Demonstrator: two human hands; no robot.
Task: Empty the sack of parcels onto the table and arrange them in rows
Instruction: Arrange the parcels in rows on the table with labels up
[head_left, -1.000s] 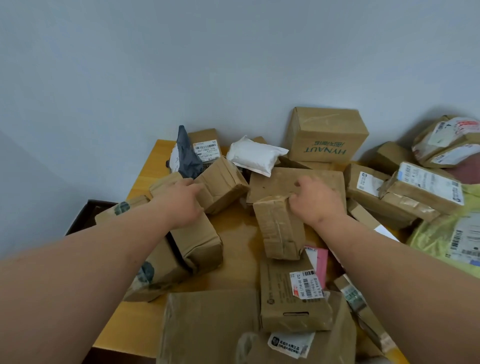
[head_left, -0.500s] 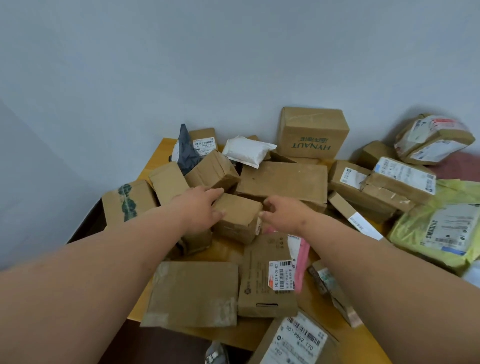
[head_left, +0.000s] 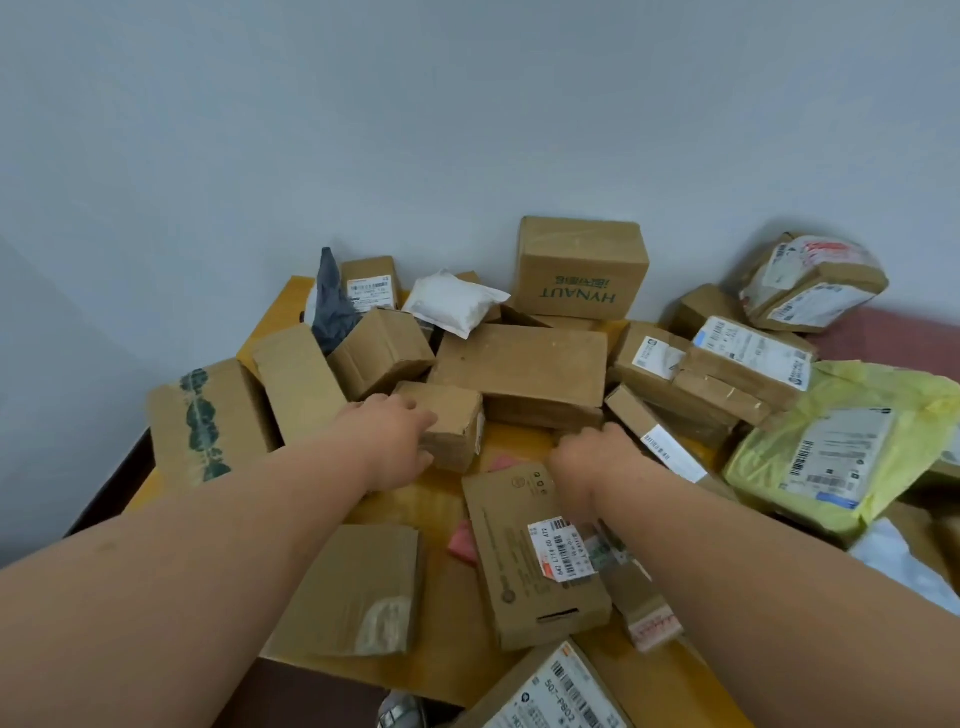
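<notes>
While on box (head_left: 449, 423), left grip (head_left: 397, 441).

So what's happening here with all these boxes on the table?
A person is sorting a heap of parcels on a wooden table. Their left hand rests on a small brown box in the middle, fingers curled over its near side. Their right hand reaches down beside a flat labelled carton; what it holds, if anything, is unclear. The parcels, among them a HYNAUT box and a yellow mailer bag, lie jumbled, not in rows.
</notes>
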